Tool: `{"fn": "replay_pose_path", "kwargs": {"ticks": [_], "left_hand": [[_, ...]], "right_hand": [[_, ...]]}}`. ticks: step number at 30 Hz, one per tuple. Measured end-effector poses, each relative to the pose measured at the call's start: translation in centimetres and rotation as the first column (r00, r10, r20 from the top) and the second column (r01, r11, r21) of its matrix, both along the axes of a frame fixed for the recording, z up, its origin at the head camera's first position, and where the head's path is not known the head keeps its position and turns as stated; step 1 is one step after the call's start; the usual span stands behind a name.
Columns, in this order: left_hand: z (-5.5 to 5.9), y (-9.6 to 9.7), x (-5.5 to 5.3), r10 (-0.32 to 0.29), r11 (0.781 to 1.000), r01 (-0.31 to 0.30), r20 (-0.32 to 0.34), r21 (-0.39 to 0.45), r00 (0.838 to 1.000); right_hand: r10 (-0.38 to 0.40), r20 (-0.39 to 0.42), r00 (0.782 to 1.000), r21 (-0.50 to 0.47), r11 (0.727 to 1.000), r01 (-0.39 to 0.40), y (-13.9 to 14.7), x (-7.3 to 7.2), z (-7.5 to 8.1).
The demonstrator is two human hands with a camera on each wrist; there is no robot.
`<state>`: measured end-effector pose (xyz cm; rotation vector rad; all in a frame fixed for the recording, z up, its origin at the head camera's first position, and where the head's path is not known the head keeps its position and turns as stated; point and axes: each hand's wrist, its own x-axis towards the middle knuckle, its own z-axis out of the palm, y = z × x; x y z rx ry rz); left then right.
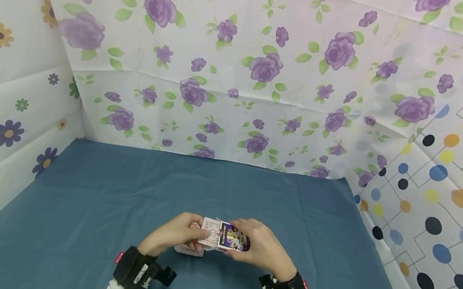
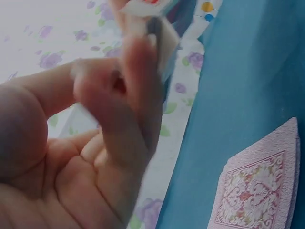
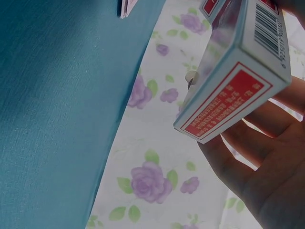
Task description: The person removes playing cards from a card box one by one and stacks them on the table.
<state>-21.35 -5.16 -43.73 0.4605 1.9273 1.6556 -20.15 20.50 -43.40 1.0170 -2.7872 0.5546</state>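
Note:
In the head view my right hand (image 1: pixel 264 246) grips a playing card box (image 1: pixel 234 237) with a dark purple picture on its front. The right wrist view shows the box's white side (image 3: pixel 231 100) with red print, its barcode, and the fingers around it. My left hand (image 1: pixel 176 233) pinches playing cards (image 1: pixel 212 226) with a red patterned back, at the box's left end. In the left wrist view its fingertips are blurred and hide much of what they pinch. A stack of playing cards (image 2: pixel 252 191) lies on the cloth, partly beneath the left hand in the head view.
A blue cloth (image 1: pixel 117 198) covers the table. Behind it hangs a sheet with purple flowers (image 1: pixel 219 92). A flowered sheet (image 1: pixel 6 95) stands at the left, and a sheet with coloured dots (image 1: pixel 439 206) at the right. Both wrists wear black camera straps (image 1: pixel 133 270).

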Motion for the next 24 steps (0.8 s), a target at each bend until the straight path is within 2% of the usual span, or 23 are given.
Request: {"fn": "replay_pose_path", "kwargs": {"ticks": [4,8,16,24], "left_hand": [[0.1,-0.8,-0.1,-0.043,0.996,0.038,0.052,0.082,0.998],[0.1,-1.3,-0.3,-0.051,0.994,0.045,0.057,0.103,0.997],[0.2,-2.7,-0.8,0.046,0.998,-0.047,0.015,0.049,0.999],[0.4,-3.9,-1.2,0.122,0.989,-0.121,-0.007,0.079,0.992]], "right_hand": [[-0.006,-0.009,1.000,0.001,1.000,0.006,0.0,-0.1,0.0],[-0.006,-0.001,1.000,-0.004,1.000,0.006,0.0,-0.1,0.0],[-0.018,-0.011,1.000,0.009,1.000,0.018,0.0,0.0,0.0],[-0.021,-0.014,1.000,0.009,1.000,0.021,0.0,0.1,0.0]]}}
